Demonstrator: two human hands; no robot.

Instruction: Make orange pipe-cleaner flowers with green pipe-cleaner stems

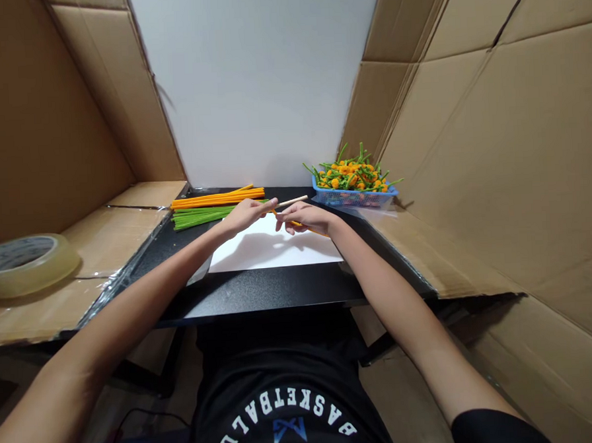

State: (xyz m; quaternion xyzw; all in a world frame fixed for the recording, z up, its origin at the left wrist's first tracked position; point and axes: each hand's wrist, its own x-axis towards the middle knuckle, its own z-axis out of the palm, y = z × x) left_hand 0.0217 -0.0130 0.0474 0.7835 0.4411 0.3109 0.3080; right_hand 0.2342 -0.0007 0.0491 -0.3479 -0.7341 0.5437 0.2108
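Above a white sheet of paper [278,257], my left hand [247,215] is closed on a thin wooden stick [295,200], which points to the right past the fingertips. My right hand [306,214] is closed on an orange pipe cleaner [319,233] whose tail trails under the palm. The pipe cleaner's other end meets the stick by the left fingertips; whether it is wound around the stick there is too small to tell. Behind my left hand lie bundles of orange pipe cleaners [210,201] and green pipe cleaners [199,217].
A blue basket [354,198] at the back right is heaped with small orange balls on green stems [350,174]. A wide roll of clear tape [30,265] lies on cardboard at the left. Cardboard walls [496,158] flank the black table [260,291], with a white panel [264,84] behind.
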